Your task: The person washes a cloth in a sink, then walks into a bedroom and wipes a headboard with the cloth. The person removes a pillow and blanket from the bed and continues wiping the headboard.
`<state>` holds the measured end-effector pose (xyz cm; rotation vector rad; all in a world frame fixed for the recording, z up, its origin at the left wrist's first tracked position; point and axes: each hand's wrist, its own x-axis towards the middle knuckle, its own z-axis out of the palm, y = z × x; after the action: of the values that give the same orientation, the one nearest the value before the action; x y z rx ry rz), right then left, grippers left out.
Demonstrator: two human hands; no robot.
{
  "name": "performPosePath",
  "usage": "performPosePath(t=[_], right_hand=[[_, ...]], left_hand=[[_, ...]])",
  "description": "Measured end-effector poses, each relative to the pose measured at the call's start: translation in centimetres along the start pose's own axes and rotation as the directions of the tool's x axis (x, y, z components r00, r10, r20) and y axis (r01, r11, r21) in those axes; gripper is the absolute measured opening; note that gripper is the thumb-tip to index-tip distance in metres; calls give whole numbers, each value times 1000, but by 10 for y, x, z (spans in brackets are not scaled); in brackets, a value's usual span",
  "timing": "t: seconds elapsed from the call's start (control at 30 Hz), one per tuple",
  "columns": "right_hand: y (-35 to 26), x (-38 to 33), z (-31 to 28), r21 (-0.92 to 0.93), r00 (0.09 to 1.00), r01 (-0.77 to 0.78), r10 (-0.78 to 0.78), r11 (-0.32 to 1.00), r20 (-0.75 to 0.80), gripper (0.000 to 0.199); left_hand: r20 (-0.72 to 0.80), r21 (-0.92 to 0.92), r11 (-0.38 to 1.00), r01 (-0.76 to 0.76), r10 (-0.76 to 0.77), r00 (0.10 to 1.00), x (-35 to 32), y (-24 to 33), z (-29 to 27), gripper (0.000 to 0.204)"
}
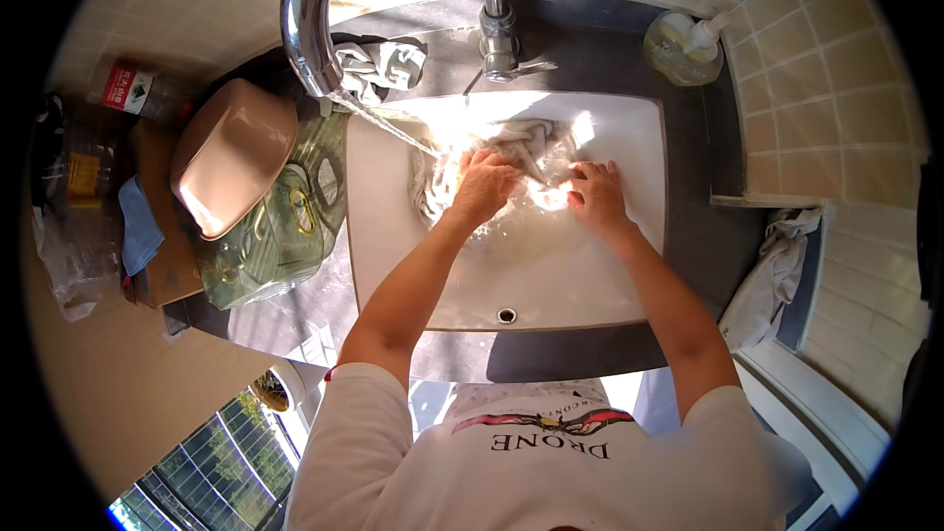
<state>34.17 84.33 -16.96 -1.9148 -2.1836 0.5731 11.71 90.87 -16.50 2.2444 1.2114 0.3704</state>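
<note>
A wet, whitish-grey cloth lies bunched in the white sink, under water and strong glare. My left hand is on the cloth's left part, its fingers bent into the folds. At the cloth's right end, my right hand has its thumb and fingers closed around a bit of it. Glare partly hides the fingertips of both hands. From the chrome faucet, a stream of water falls to the left of my left hand.
A pink basin leans on a green translucent container on the left counter. Behind the sink lie a crumpled grey-white cloth and a soap pump bottle. Another cloth hangs at the right.
</note>
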Motion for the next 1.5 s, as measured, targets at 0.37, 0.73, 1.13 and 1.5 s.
performPosePath(t=[0.37, 0.73, 1.13, 1.5], right_hand=[[-47, 11, -9, 569, 997, -24, -21, 822, 72, 19], [-168, 56, -40, 653, 974, 188, -55, 733, -218, 24], [-219, 119, -15, 499, 921, 117, 93, 859, -377, 33], [-151, 109, -41, 269, 879, 46, 89, 962, -468, 34]], left_hand=[[108, -426, 876, 226, -199, 974, -23, 21, -61, 13], [166, -981, -189, 34, -749, 642, -32, 41, -97, 40], [287, -900, -435, 22, -555, 781, -28, -20, -83, 54], [274, -959, -71, 273, -456, 846, -30, -21, -91, 42]])
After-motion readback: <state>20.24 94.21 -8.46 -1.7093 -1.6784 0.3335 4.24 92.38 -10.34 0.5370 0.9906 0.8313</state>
